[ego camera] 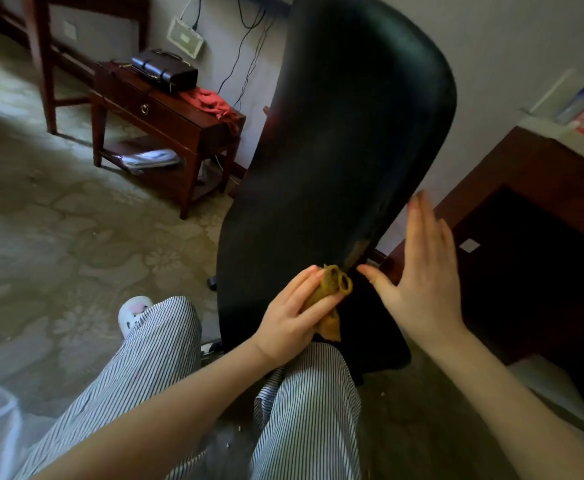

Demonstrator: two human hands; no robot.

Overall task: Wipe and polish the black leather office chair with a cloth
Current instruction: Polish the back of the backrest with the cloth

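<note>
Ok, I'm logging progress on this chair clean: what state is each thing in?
Chair: scuffed at its lower right edge.
Cloth: rolled up, held at that edge.
Left hand: grips the cloth.
Right hand: open, fingers straight, beside the chair.
Drawer: closed.
Black bag: closed.
Red rag: crumpled on the side table.

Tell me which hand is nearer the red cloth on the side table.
Left. The left hand, gripping the yellow cloth, is down-right of the red cloth; the right hand lies farther right, past the chair.
</note>
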